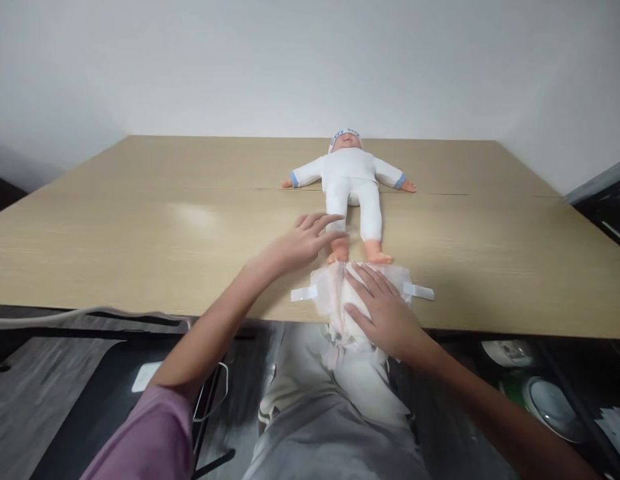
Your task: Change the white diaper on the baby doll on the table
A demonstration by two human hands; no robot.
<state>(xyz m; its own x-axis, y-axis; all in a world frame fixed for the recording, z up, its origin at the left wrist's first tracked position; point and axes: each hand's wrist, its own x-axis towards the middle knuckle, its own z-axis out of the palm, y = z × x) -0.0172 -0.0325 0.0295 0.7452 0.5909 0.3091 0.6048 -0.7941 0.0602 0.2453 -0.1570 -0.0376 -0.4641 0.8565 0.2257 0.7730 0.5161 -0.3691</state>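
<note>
A baby doll [351,170] in a white suit and cap lies on its back on the table, arms spread and feet toward me. In front of its feet an unfolded diaper [335,293] is spread at the table's front edge, its tabs stretched out to both sides and its lower end hanging over the edge. My right hand [377,310] rests flat on the diaper with fingers spread. Over the doll's lower leg is my left hand [310,240], fingers apart and holding nothing; whether it touches the leg I cannot tell.
The wooden table [140,227] reaches back to a pale wall. A white cable [90,313] runs along the front left edge. Below stand a black surface [100,407] with a white object on it and, at right, a shelf with a rounded container [550,403].
</note>
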